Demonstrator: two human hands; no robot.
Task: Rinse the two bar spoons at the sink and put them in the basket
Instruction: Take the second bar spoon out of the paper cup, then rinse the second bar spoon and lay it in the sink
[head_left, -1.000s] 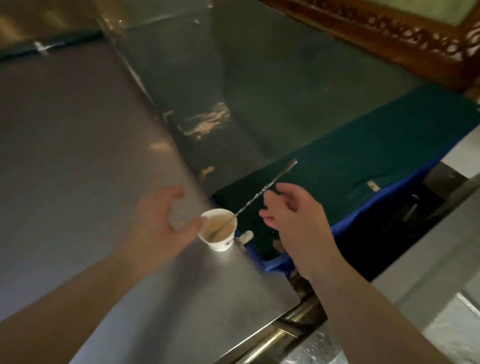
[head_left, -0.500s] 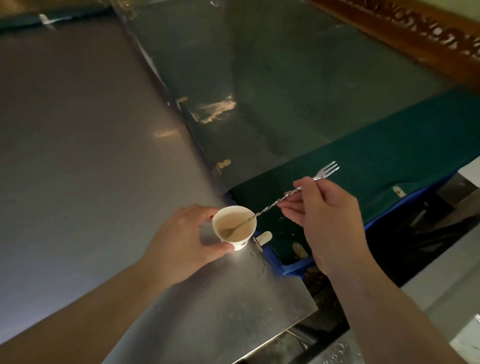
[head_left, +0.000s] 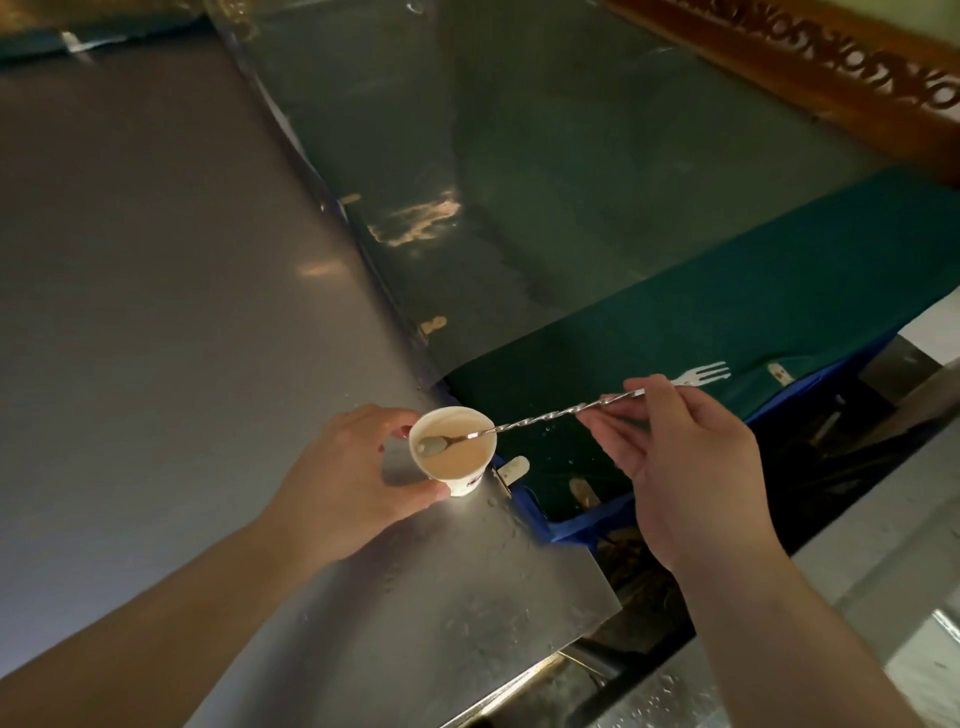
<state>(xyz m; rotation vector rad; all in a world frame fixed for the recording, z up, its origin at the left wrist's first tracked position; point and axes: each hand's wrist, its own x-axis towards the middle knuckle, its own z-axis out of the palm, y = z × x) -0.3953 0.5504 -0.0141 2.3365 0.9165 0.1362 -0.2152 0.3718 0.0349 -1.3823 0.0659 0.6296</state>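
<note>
A long twisted bar spoon (head_left: 540, 417) with a fork end reaches from a small white paper cup (head_left: 453, 451) out to the right. Its bowl rests inside the cup, just above a beige liquid. My right hand (head_left: 680, 457) pinches the spoon's handle near the fork end. My left hand (head_left: 345, 478) wraps around the cup's left side and holds it on the steel counter (head_left: 182, 322). Only one bar spoon is in view; no sink or basket shows.
A dark green cloth (head_left: 727, 322) lies over a blue bin (head_left: 582, 525) right of the counter's edge. Small white clips (head_left: 511, 470) sit at the bin's rim. A carved wooden rail (head_left: 831, 67) runs along the top right. Water drops dot the counter near the cup.
My right hand closed on the spoon's handle and tilted it flatter, lifting its bowl toward the cup's left rim. My left hand closed around the cup.
</note>
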